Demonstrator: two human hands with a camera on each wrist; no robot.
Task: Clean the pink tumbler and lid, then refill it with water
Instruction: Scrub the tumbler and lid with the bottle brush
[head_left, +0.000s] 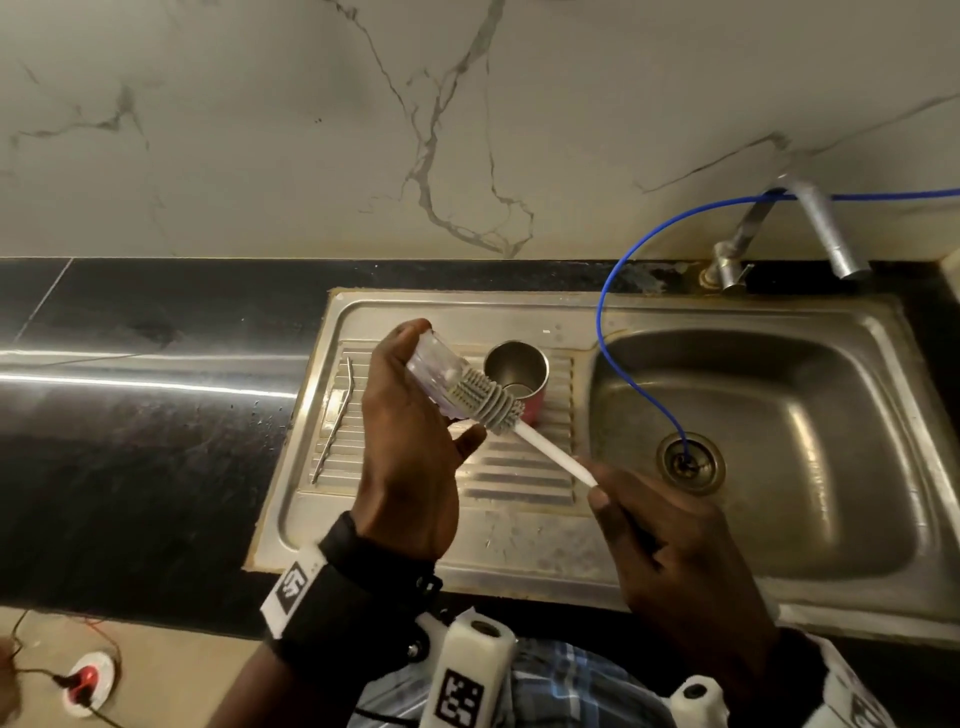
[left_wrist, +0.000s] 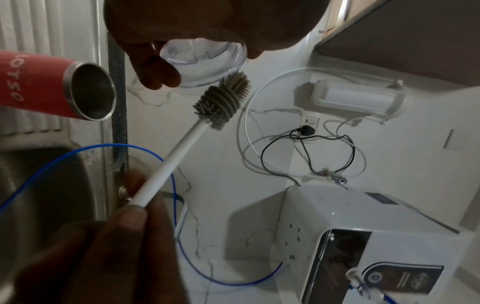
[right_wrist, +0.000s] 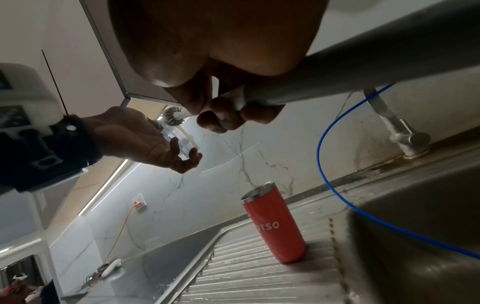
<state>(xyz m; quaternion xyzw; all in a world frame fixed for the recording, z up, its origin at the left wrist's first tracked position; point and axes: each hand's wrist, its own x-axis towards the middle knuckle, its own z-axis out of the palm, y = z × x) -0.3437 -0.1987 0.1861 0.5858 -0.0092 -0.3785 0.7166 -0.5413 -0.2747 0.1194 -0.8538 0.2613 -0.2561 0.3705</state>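
The pink tumbler (head_left: 522, 371) (left_wrist: 49, 90) (right_wrist: 275, 224) stands upright and uncapped on the ribbed drainboard (head_left: 514, 483). My left hand (head_left: 410, 415) (right_wrist: 145, 139) holds the clear lid (head_left: 434, 366) (left_wrist: 205, 61) (right_wrist: 182, 142) tilted above the drainboard. My right hand (head_left: 670, 535) (right_wrist: 223, 111) grips the white handle of a grey silicone bottle brush (head_left: 485, 400) (left_wrist: 223, 96). The brush head lies against the lid's inner face, in front of the tumbler.
A bent metal straw (head_left: 337, 415) lies on the drainboard's left side. The sink basin (head_left: 769, 415) is to the right, with a thin blue tube (head_left: 613, 332) running into its drain and a tap (head_left: 826, 228) behind. A white water purifier (left_wrist: 363, 236) hangs on the wall.
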